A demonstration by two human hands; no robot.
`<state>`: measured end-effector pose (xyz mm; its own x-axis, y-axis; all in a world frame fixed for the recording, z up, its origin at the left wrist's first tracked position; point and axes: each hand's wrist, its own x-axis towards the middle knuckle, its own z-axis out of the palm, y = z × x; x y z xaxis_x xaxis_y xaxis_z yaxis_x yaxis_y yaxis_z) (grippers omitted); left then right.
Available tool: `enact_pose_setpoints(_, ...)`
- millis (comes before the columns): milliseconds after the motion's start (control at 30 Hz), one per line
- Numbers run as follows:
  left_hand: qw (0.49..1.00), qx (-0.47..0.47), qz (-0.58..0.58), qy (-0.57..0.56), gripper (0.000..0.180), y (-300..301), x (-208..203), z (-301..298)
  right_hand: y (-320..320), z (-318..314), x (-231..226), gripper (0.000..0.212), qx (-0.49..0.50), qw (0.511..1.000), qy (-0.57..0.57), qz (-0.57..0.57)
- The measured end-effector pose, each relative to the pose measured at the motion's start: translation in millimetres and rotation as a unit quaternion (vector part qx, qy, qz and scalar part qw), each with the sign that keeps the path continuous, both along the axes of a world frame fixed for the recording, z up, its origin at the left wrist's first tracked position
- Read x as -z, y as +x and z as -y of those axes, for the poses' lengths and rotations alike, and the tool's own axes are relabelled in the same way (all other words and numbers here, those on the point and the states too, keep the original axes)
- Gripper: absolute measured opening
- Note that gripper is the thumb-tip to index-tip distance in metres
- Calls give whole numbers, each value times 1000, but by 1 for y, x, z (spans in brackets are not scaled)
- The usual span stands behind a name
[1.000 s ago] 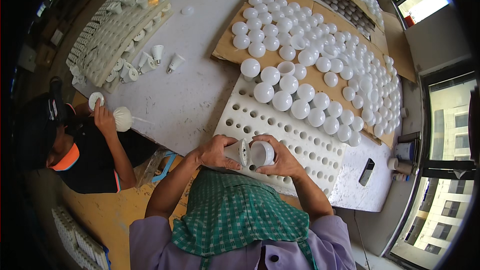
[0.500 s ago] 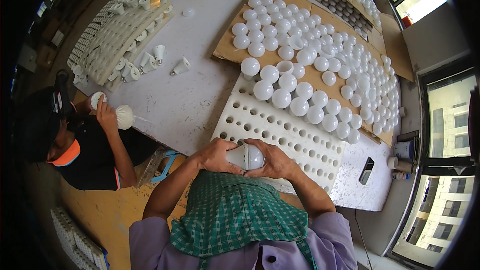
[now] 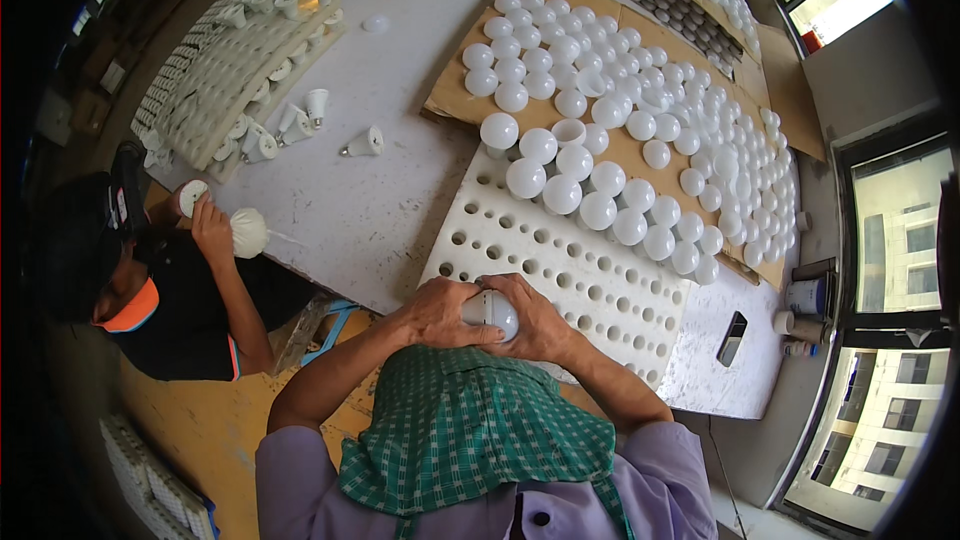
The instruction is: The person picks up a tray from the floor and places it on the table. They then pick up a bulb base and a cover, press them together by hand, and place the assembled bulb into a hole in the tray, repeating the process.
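Note:
Both my hands are closed round one light bulb [image 3: 492,313] just in front of my apron. Its white base lies in my left hand [image 3: 437,314], and the glossy round cover is wrapped by the fingers of my right hand [image 3: 538,322]. Part of the bulb is hidden by my fingers. Right beyond my hands lies a white foam tray [image 3: 549,252] with rows of round holes. Several white bulb covers [image 3: 598,210] rest along the tray's far side.
Many more covers stand on a cardboard sheet [image 3: 455,90] at the back right. At left, a rack [image 3: 205,90] holds bulb bases, with loose bases [image 3: 363,142] beside it. A co-worker's hand [image 3: 212,230] holds a part near a whitish round bundle [image 3: 249,232]. A phone-like dark object [image 3: 733,337] lies at right.
My hands have drawn closer together round the bulb, with my left fingers now reaching across it. The bulb has shifted slightly. The co-worker has barely moved.

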<state>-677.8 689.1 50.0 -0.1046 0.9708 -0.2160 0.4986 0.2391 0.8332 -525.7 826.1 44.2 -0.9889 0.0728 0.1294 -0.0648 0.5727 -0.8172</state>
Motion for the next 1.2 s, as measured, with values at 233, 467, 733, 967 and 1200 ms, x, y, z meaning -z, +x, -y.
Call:
enact_pose_setpoints(233, 999, 0, 33, 29, 62, 11, 0, -7, 6, 10, 17, 62, 33, 979, -28, -198)
enact_pose_setpoints(467, 976, -5, 181, -123, 66, 10, -2, -28, 8, 3, 12, 52, 82, 980, -121, -134)
enact_pose_setpoints(733, 919, 4, 334, -211, 56, 0, 17, -43, 16, 2, 17, 66, 142, 944, -294, 42)
enact_pose_setpoints(967, 694, 19, 670, -262, 72, 2, 58, -45, 27, -13, 32, 87, 89, 964, -244, -52)
enact_pose_setpoints(1200, 632, -30, 731, -254, 78, 17, 58, -64, 35, -15, 29, 89, 241, 921, -300, 60)
